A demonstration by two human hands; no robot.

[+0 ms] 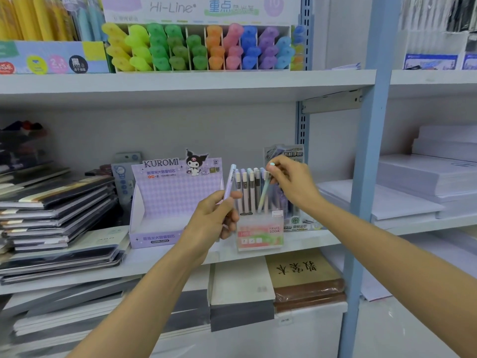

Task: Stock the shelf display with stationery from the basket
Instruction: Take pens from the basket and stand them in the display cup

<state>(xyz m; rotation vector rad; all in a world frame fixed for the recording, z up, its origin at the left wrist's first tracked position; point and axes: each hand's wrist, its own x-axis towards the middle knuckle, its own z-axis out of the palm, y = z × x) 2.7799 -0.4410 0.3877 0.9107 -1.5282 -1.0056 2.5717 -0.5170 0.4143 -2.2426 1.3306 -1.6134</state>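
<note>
Stocking partway: pen stand (260,235) holds several pens | my right hand (291,186) pinches mint pen (263,196) into it | my left hand (214,219) grips lilac pen (229,183) at stand's 10 o'clock | basket unseen.

The header card of the highlighter display (201,7) on the upper shelf reads "Hi-Line", "重点" and, in a pale circle, "10". The blue box (51,58) beside it shows "黑". The purple display box (167,192) says "KUROMI". The clear pen holder (260,233) carries "FRUIT SODA" and "HB". The packet (293,154) behind it shows "不怕手".
</note>
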